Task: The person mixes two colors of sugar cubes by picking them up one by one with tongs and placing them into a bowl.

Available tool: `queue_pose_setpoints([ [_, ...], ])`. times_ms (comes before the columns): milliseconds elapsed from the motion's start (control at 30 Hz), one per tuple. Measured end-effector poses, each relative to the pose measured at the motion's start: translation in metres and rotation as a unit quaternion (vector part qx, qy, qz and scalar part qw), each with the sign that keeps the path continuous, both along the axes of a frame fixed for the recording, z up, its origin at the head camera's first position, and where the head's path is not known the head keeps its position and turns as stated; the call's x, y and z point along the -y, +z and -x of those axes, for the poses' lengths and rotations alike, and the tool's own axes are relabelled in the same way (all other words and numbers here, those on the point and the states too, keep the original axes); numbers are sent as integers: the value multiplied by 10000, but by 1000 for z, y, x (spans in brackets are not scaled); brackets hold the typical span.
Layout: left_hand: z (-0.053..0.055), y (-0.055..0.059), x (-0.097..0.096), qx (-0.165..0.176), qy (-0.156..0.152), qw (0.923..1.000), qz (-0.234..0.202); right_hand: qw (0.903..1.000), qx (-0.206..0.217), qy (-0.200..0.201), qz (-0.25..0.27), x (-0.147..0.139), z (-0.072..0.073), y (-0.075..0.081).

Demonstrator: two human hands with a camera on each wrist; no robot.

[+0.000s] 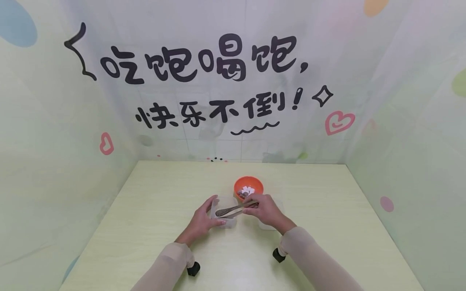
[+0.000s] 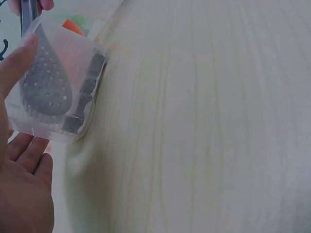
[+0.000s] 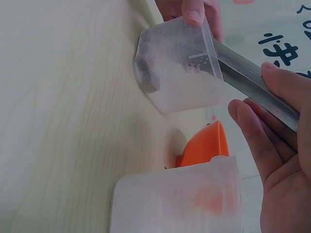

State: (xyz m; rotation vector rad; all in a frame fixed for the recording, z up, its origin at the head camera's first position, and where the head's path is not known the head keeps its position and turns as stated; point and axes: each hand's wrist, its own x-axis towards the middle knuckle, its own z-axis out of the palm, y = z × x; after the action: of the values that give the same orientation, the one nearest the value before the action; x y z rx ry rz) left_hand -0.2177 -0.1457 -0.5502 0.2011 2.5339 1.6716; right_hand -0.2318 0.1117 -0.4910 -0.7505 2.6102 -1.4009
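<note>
My left hand (image 1: 200, 218) grips a translucent plastic box (image 1: 234, 223), thumb on the near wall and fingers on the far side. Dark cubes (image 2: 87, 87) lie along the bottom of this box. My right hand (image 1: 267, 210) holds metal tongs (image 1: 238, 207) by the handle. Their perforated head (image 2: 46, 85) is inside the box, above the cubes; whether it touches any cube I cannot tell. Just behind my right hand stands an orange bowl (image 1: 248, 180) with white cubes (image 1: 247, 190) and several brownish ones in it.
A second translucent box (image 1: 267, 226) stands partly under my right hand and forearm; its contents are not discernible. The pale wooden table (image 1: 174, 182) meets printed curtains (image 1: 233, 145) at its back and sides. Black wrist devices (image 1: 193, 268) hang below both sleeves.
</note>
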Motion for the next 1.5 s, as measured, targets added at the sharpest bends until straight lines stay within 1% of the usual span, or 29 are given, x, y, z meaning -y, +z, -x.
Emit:
queue_pose_setpoints([
  [233, -1, 2, 0, -25, -25, 10000, 4, 9996, 74, -72, -250, 4, 2, 0],
  [333, 0, 2, 0, -23, -53, 10000, -22, 9995, 43, -110, -303, 6, 2, 0],
  [467, 1, 0, 0, -30, -54, 10000, -32, 9988, -206, -209, -383, 7, 0, 1],
  [567, 1, 0, -1, 8, -18, 10000, 10, 9976, -449, -300, -425, 6, 0, 0],
  [667, 1, 0, -1, 78, 21, 9999, 77, 9964, -595, -421, -426, 5, 0, 0],
  [767, 1, 1, -2, 86, 34, 9999, 100, 9954, -662, -556, -413, 5, 0, 0],
  [867, 1, 2, -2, 93, 49, 9999, 107, 9946, -710, -609, -444, 6, 1, -1],
  [933, 0, 3, -2, 85, 49, 9999, 107, 9948, -688, -602, -458, 6, 1, -1],
  [1167, 1, 0, -1, 65, 20, 9999, 117, 9967, -514, -455, -429, 8, 1, -1],
  [1300, 1, -1, 0, -39, -41, 10000, 75, 9980, -407, -332, -360, 10, 2, -3],
  [1400, 1, -1, 1, -57, -56, 10000, 51, 9983, -328, -299, -374, 11, 2, -4],
  [1500, 2, -1, 0, 2, -27, 10000, 54, 9980, -329, -332, -419, 12, 2, -4],
])
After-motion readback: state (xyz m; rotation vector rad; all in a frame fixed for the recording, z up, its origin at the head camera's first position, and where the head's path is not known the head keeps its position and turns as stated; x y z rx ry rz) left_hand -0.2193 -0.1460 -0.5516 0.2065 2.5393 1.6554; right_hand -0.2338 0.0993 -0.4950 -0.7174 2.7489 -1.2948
